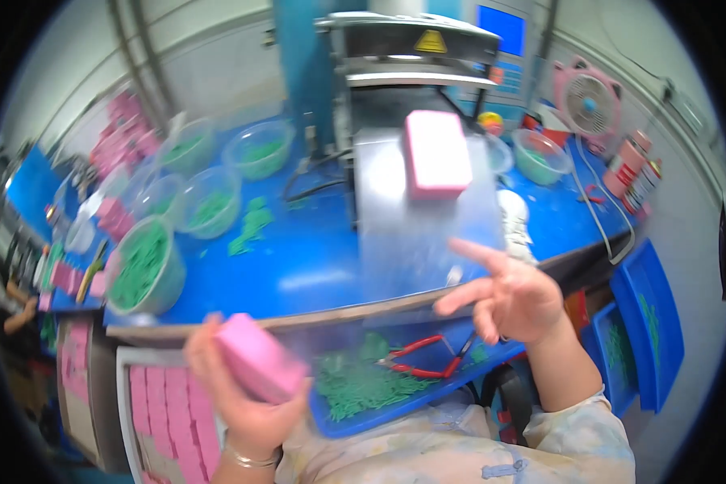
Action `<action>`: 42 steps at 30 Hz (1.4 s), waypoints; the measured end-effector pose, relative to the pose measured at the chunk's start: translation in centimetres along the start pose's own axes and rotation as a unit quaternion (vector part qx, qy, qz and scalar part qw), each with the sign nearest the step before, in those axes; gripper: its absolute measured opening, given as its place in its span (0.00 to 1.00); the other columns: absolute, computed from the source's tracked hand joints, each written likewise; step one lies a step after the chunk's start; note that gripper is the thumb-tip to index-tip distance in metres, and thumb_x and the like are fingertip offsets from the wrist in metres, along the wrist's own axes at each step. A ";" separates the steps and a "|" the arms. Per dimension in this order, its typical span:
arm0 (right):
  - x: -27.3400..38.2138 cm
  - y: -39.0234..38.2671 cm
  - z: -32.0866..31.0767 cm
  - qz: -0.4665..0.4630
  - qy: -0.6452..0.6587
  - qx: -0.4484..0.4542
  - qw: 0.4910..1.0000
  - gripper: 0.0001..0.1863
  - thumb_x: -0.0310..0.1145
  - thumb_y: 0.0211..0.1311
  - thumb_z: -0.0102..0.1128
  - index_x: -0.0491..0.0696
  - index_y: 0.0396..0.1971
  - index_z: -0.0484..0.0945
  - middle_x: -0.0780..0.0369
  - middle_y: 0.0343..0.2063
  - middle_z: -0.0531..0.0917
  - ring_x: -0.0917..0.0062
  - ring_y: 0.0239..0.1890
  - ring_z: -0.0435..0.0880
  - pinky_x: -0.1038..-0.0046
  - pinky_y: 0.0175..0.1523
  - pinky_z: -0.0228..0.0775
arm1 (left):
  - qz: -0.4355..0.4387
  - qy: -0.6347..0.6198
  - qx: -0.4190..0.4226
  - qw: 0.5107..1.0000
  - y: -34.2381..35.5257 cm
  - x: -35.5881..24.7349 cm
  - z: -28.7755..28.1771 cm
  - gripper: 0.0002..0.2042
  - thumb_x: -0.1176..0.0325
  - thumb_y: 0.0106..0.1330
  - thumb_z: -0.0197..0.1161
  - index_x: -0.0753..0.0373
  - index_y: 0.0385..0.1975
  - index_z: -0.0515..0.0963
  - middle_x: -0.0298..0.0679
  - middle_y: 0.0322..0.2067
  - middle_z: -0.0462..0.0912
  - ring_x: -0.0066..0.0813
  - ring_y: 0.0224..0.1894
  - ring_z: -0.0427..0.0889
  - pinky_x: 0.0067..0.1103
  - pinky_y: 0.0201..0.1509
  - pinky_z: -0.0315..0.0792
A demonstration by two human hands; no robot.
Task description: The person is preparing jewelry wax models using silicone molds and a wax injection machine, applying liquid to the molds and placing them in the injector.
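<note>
My left hand [242, 403] grips a pink rectangular block [258, 355] low at the left of the view, blurred by motion, above a box of similar pink pieces [157, 411]. My right hand [508, 298] is open, fingers spread, over the front edge of a shiny metal plate [395, 226]. A pink block with a pale top [437, 152] lies toward the back of that plate, under the front of a black and silver machine [411, 56]. Between my hands, a blue tray [331, 423] holds green small pieces [363, 387] and red-handled pliers [411, 371].
The blue worktop [315, 274] carries tubs of green pieces [141, 266], loose green pieces, pink stacks [121, 137], a pink fan [585, 105] and spray cans [621, 165]. Blue trays [653, 339] stand at the right. A person's arm [20, 315] shows at far left.
</note>
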State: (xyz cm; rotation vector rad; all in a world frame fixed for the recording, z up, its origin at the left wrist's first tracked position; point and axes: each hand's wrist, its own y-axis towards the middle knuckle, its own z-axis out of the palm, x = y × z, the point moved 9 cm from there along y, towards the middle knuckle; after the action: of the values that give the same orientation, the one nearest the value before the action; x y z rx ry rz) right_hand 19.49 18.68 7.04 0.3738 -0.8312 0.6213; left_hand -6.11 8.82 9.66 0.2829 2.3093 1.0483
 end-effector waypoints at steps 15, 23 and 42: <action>-12.8 -5.4 4.8 0.312 0.169 0.123 0.927 0.34 0.29 0.65 0.43 0.46 0.65 0.37 0.44 0.45 0.75 0.69 0.29 0.83 0.76 0.32 0.76 | -0.064 -0.023 0.209 0.976 6.7 -0.2 9.9 0.42 0.65 0.35 0.75 0.69 0.54 0.62 0.50 0.51 0.67 0.43 0.53 0.69 0.28 0.57 0.63; -14.2 -5.1 3.5 0.195 -0.048 0.133 0.970 0.30 0.29 0.66 0.44 0.49 0.65 0.46 0.54 0.49 0.75 0.76 0.42 0.79 0.77 0.43 0.70 | 0.186 0.006 0.169 0.968 1.3 -7.3 5.2 0.22 0.61 0.39 0.71 0.48 0.38 0.73 0.43 0.50 0.68 0.47 0.52 0.69 0.54 0.58 0.51; -11.7 -7.5 3.2 0.228 0.123 0.115 0.959 0.34 0.27 0.62 0.46 0.45 0.65 0.42 0.41 0.47 0.73 0.68 0.31 0.81 0.75 0.34 0.71 | -0.040 -0.140 0.009 0.989 -1.0 -0.9 3.8 0.26 0.51 0.64 0.48 0.71 0.49 0.63 0.55 0.56 0.59 0.48 0.60 0.58 0.36 0.63 0.51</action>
State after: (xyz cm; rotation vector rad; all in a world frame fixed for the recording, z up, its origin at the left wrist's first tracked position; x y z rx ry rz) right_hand 16.49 7.04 -0.57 0.3062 -0.6061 1.1784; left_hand -3.09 10.14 7.34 0.3211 2.0614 0.8877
